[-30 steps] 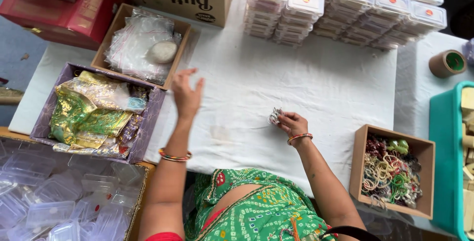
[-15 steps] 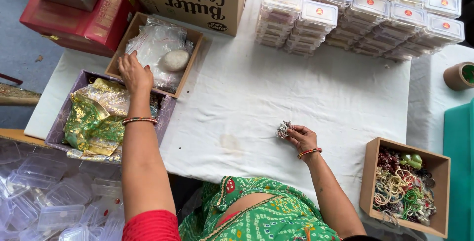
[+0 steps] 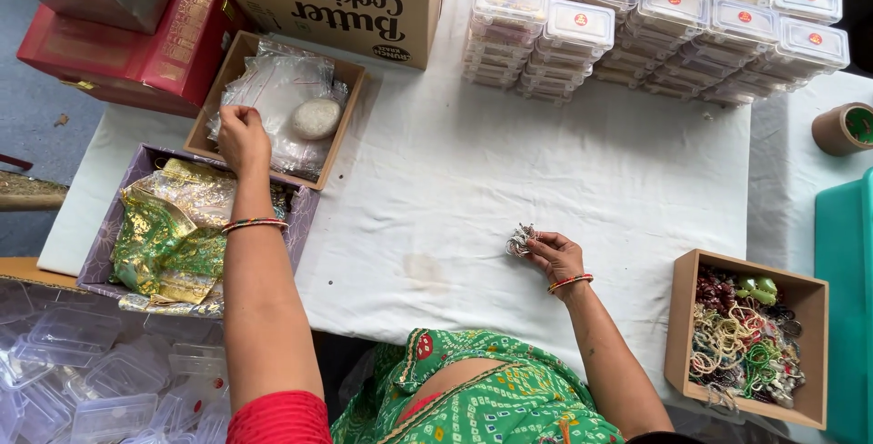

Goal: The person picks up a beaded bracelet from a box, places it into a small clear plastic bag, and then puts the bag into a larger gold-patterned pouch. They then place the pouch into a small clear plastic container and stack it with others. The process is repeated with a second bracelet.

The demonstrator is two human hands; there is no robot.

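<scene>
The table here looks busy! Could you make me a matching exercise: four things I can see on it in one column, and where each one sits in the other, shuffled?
Things:
1. left hand
2. right hand
3. tape roll
4. clear lidded boxes

Places:
A. stacked in rows along the far edge of the white cloth
B. at the right edge, beside the teal bin
C. on the cloth, pinching a small silvery trinket
D. in the tray of clear plastic bags

Pairs: 1-D, 2-C, 3-B, 4-A
</scene>
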